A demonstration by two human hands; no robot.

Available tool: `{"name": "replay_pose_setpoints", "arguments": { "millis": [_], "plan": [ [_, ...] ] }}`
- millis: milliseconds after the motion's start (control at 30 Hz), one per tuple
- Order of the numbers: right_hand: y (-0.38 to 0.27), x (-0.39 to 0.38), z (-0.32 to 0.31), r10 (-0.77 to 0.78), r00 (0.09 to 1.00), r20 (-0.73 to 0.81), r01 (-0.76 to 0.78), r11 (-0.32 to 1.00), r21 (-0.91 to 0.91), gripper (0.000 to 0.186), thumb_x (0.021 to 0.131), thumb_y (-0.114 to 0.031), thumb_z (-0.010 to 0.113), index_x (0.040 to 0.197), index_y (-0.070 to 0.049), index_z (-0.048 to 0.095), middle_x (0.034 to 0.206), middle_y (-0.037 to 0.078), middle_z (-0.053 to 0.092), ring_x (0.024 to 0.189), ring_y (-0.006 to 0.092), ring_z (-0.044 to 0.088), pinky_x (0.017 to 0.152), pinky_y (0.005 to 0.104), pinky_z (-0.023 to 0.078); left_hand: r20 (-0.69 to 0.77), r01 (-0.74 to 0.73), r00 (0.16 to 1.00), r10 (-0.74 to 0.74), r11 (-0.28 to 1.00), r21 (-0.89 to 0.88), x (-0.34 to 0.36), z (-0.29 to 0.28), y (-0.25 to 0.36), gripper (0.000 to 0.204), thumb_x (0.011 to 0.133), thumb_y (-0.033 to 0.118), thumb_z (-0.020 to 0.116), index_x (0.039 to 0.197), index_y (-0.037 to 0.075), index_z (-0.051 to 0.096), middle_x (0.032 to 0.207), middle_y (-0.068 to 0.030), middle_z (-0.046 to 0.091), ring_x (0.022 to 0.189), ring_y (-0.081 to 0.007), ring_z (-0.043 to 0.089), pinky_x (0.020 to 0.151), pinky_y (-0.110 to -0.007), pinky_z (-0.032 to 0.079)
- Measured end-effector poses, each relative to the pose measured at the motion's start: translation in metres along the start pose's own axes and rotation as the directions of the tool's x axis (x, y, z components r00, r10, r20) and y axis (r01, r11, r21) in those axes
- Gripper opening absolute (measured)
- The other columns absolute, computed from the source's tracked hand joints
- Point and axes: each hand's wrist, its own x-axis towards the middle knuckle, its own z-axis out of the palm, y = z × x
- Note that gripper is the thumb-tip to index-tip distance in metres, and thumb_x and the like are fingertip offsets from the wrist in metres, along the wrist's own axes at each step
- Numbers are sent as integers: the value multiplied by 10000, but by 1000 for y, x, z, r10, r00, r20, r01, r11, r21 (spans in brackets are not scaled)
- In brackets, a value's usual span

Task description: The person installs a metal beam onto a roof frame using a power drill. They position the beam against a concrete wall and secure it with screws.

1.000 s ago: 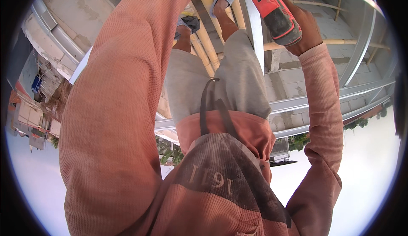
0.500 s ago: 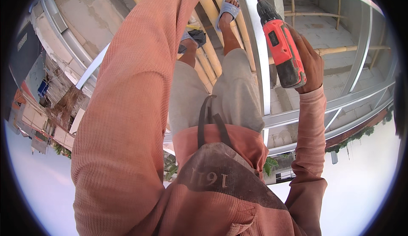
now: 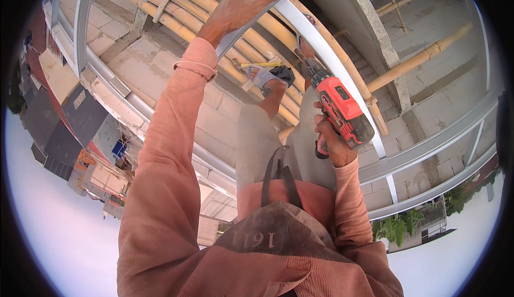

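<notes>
My right hand (image 3: 336,144) is wrapped around the handle of a red and black cordless drill (image 3: 342,103). The drill's chuck points up and to the left, in front of my legs. At the top centre my left hand (image 3: 238,9) grips a silver metal channel (image 3: 231,39), its thumb lying along the upper face. Most of the left fingers are hidden behind the hand and the metal. A second silver channel (image 3: 334,64) slants from near that hand down to the right, passing behind the drill.
Below me lies a platform of bamboo poles (image 3: 206,13), where my sandalled foot (image 3: 262,77) rests beside a black plastic bag (image 3: 284,73) and a yellow-handled tool (image 3: 259,64). A concrete beam (image 3: 369,27) stands right; metal framing (image 3: 428,150) crosses the lower right.
The view has swung, bringing my left hand into sight on the metal channel. My right hand and the drill now appear lower and further left, nearer my legs.
</notes>
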Motion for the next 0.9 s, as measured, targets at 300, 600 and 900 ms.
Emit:
{"name": "replay_pose_setpoints", "arguments": {
  "millis": [300,600,900],
  "plan": [
    [50,-27,57,-222,974,48,221,975,25,567,806,-114,737,1339,-17,567,1251,190,646,967,352,696,781,383,585,-128,-42,989,76,968,246,4,2,15,817,854,789,584,868,-23,675,705,-37,604,724,-119,579,681,-309,486],
    [99,-28,79,-261,964,-45,262,915,308,608,801,-143,754,1355,9,556,1297,224,629,949,334,711,722,377,599,-116,37,993,-23,992,121,3,-5,4,647,1015,615,480,947,-2,663,814,-47,651,716,-114,593,641,-266,484],
    [118,-39,71,-72,995,73,37,918,395,456,812,-160,752,1215,-4,606,1131,184,652,942,358,685,763,415,574,-53,44,998,-38,992,118,4,-17,-1,830,963,731,398,1264,-26,561,1014,-210,709,862,-279,721,730,-366,604]
  ]
}}
